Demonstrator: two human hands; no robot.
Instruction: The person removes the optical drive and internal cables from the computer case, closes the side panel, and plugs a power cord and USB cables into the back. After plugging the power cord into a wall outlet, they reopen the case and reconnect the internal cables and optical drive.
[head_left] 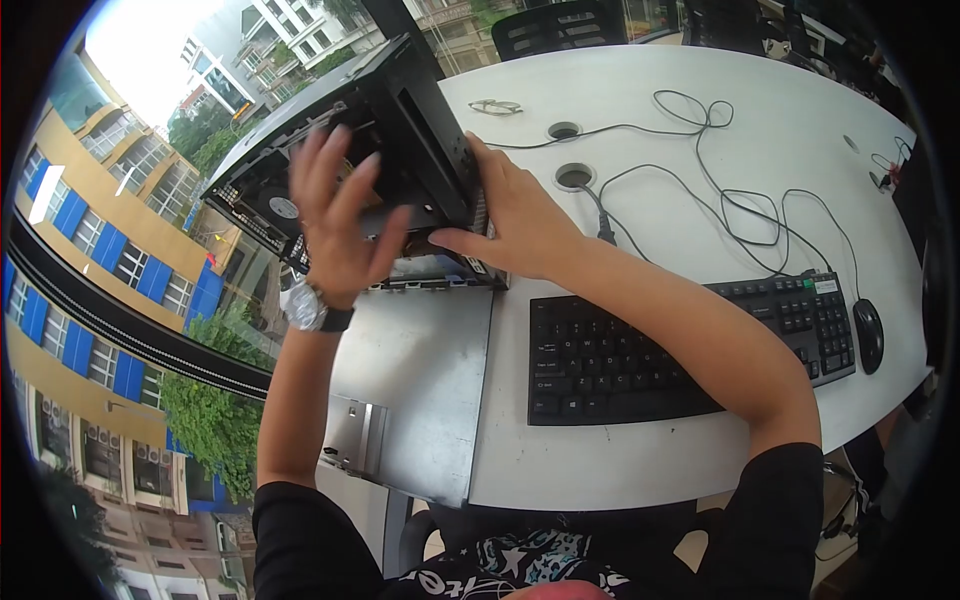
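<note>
A black computer case (435,120) stands tilted at the far left of the table, its open side showing a fan (283,207) and inner metal parts. My right hand (515,215) grips the case's near right edge, thumb on one face and fingers behind the corner. In front of the opening is my left hand (340,215), fingers spread and a watch (305,303) on the wrist; nothing is in it. Below the case lies a flat metal side panel (425,390), with a small metal bracket (355,435) on its left part.
A black keyboard (640,350) and mouse (869,335) lie to the right on the white table (600,465). Cables (700,190) trail behind them past two cable holes. Glasses (497,106) rest at the back. A window (120,300) borders the left side.
</note>
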